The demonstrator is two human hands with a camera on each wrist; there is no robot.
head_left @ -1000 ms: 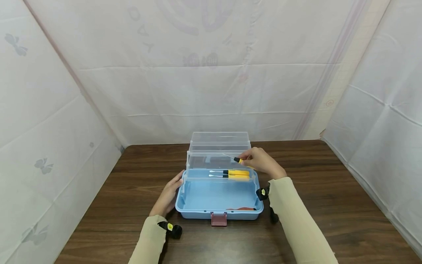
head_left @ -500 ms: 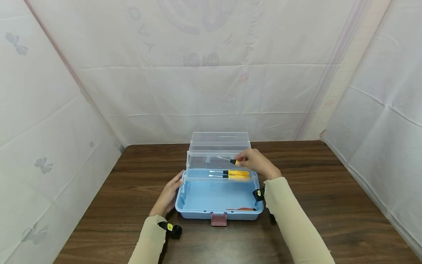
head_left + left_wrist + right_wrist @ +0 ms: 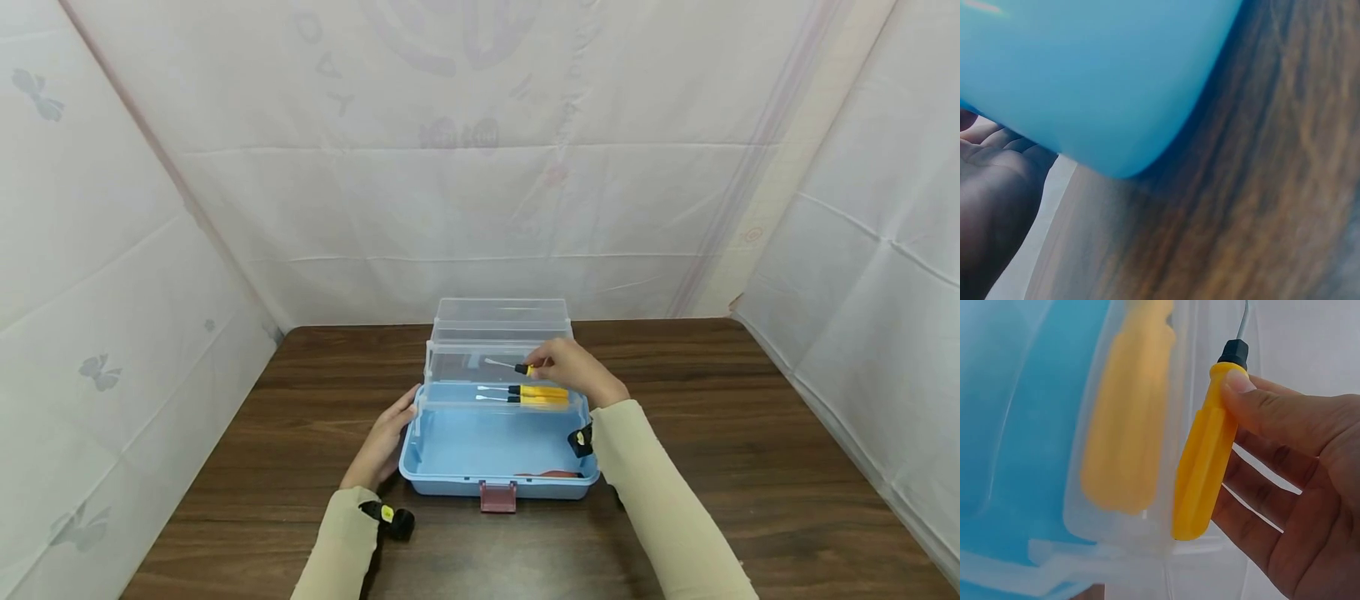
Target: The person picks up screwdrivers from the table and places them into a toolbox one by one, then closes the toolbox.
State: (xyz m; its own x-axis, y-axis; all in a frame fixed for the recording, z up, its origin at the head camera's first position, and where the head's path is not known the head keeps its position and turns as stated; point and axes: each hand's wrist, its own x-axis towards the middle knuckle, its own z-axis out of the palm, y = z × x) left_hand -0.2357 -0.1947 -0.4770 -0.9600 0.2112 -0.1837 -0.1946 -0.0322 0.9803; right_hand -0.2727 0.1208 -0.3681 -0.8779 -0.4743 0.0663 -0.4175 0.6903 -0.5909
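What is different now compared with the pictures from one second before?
The right hand, holding a yellow screwdriver, has moved slightly left over the clear tray. Unchanged: the left hand rests on the blue toolbox, and two screwdrivers lie in the tray.

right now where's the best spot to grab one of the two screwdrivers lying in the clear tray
Probably the yellow handle, pinched from above. Both screwdrivers lie flat, thin shafts pointing left, thick ribbed handles at the tray's right end, and the tray is open on top. The right hand, holding a third screwdriver, is already above that end.
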